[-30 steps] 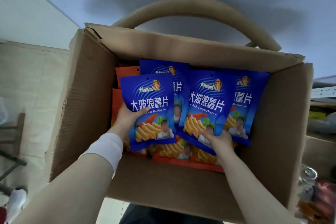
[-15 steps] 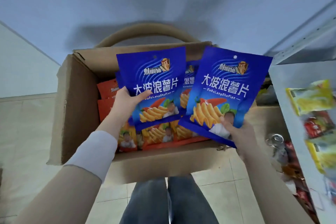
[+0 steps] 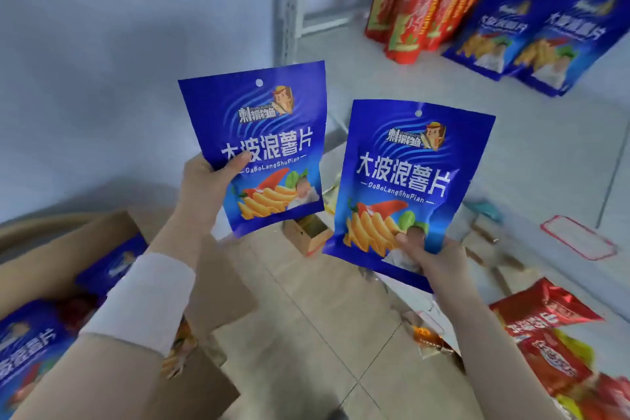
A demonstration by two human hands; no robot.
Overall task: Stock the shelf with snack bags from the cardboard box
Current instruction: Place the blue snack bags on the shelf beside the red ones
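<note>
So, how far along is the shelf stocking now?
Done: red bags and blue bags stand on the shelf. In hand: the left hand holds the upper bag, the right hand the lower bag. Left: both of these, plus spare bags in the box.

The fingers of the left grip (image 3: 204,187) are hidden behind the left blue bag (image 3: 262,147); only the thumb is seen on its front. The same is found with the right grip (image 3: 434,261) behind the right blue bag (image 3: 405,187). The cardboard box (image 3: 68,242) is cut off by the left and bottom edges and partly covered by the left forearm. The small carton (image 3: 308,235) is partly hidden by both bags. The red bags (image 3: 419,0) on the shelf (image 3: 511,133) are cut by the top edge, and their print is blurred. The red-framed label (image 3: 578,237) cannot be read.
</note>
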